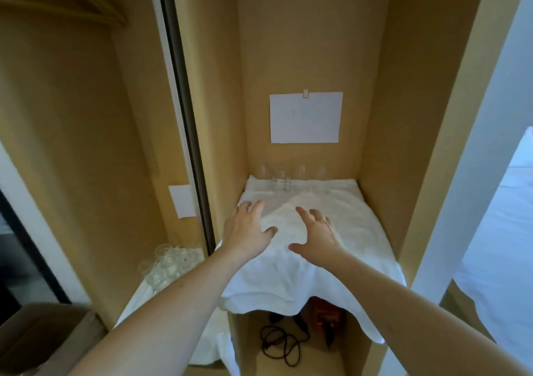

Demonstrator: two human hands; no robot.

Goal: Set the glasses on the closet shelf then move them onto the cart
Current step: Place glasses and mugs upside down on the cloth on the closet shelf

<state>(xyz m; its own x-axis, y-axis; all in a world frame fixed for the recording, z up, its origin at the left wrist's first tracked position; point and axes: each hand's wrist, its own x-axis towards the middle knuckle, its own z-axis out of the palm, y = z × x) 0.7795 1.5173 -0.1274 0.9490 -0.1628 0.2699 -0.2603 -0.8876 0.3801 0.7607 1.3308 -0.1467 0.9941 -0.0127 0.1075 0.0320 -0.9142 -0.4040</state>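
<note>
Two bare hands reaching into a narrow wooden closet compartment, both over a shelf [383, 248] draped in a rumpled white cloth [288, 277]. Left hand [246, 231] with fingers spread and relaxed, grip wide, holding nothing, near the left edge of the cloth. Right hand [315, 237] likewise spread, grip wide, holding nothing, over the middle of the cloth; whether either palm touches the fabric, cannot tell.

Several clear glasses [281, 181] standing in a row at the very back of the shelf, against the rear wall, well beyond both sets of fingertips and apart from them. Smooth, transparent, faint against the tan panel; exact count hard to tell.

More clear glassware [170, 263] bunched together lower left, on another white-covered surface [135, 303] outside the compartment, beside the left forearm.

Blank white sheet of paper [306, 118] taped to the back wall above the glasses; no readable writing. Smaller white sheet [182, 201] on the left panel, also blank.

Below the shelf, a coiled black cord [281, 344] and a red boxy object [324, 315], partly hidden by the hanging cloth. Matte, light-brown wood grain on all the closet walls.
</note>
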